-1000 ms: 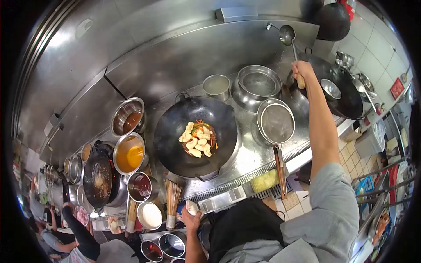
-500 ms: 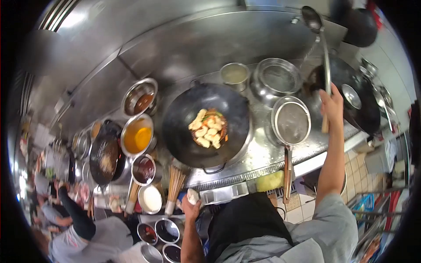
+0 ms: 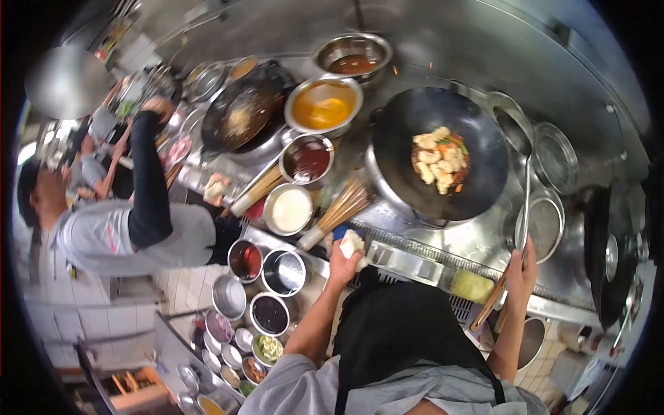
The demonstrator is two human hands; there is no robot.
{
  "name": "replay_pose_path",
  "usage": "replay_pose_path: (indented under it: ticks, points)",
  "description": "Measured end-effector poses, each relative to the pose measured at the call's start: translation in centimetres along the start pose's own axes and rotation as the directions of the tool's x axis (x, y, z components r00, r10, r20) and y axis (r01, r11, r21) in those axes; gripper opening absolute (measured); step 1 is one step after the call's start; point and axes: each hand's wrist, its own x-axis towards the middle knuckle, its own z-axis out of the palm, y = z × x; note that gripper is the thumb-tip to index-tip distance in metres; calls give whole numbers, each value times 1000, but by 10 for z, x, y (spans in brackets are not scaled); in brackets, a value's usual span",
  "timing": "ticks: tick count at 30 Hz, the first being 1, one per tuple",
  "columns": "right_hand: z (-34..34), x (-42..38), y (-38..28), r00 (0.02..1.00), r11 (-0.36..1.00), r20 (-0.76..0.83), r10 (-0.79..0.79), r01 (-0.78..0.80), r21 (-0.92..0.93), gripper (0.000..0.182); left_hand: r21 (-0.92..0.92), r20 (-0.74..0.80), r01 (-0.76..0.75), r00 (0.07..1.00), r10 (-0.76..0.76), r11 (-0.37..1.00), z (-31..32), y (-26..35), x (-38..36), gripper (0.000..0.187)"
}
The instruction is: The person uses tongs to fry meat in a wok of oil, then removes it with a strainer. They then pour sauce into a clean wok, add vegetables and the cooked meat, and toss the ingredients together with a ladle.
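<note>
The right hand (image 3: 522, 266) grips a ladle (image 3: 524, 181) (bowl beside the wok (image 3: 443, 152)) over the stove's front edge, while the left hand (image 3: 344, 254) clutches a white cloth (image 3: 353, 243) there.

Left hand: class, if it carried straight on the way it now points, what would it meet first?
Probably the bamboo brush lying just beyond the left hand and its white cloth; depth is unclear.

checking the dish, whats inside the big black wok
The wok holds pale, dumpling-like pieces with orange and green vegetable strips, heaped right of centre. Whatever lies beneath the heap is covered. The rest of the bowl looks bare and dark.
</note>
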Motion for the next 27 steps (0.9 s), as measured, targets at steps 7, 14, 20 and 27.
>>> replay_pose_path:
  ticks: [7, 14, 20, 27]
  points:
    - [68, -56, 8, 933, 997, 353, 68, -79, 16, 50, -632, 178, 246, 969, -172, 735, -26, 9, -30, 30]
    - [150, -89, -57, 633, 997, 773, -22, 73, -31, 49, -747, -76, 87, 973, -216, 659, -84, 7, -13, 76]
    - [235, -98, -81, 475, 872, 850, -228, 488, -39, 46, -643, -126, 51, 977, -171, 764, -112, -4, 25, 105]
    - [277, -102, -69, 430, 684, 866, -256, 713, -152, 50, -571, -223, 69, 946, -236, 818, -105, 1, 28, 111]
